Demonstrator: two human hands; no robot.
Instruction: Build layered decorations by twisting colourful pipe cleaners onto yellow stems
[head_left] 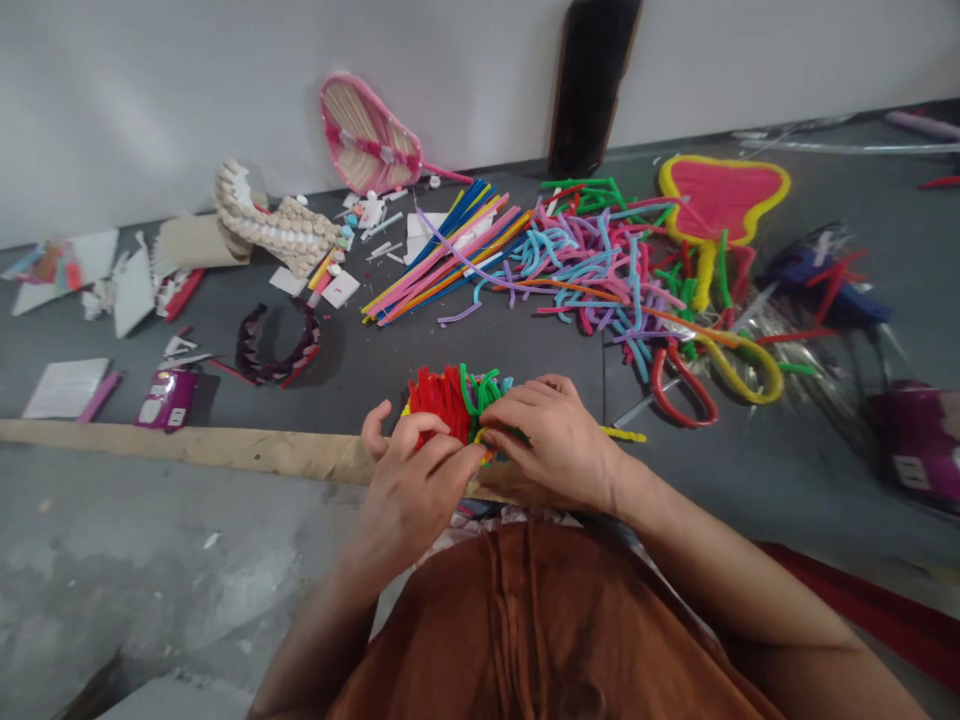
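At the table's front edge lies a pipe-cleaner craft piece [437, 395], with a thick row of red pipe cleaners, green ones beside them and some yellow at its rim. My left hand [424, 475] presses on its near left side, thumb out to the left, fingers curled over the red part. My right hand [559, 435] grips the green side, its fingers bent. The fingertips of both hands meet at the near edge, where a bit of orange and yellow shows; what they pinch is mostly hidden. A yellow twisted stem [624, 435] sticks out right of my right hand.
Beyond the hands lie a heap of cut pipe cleaners [577, 255] and a bundle of long ones [442, 260]. Red and yellow loops [739, 368], a pink-and-yellow fan [727, 200], a dark headband [277, 350] and a purple packet [166, 398] lie around. A dark phone [594, 85] leans on the wall.
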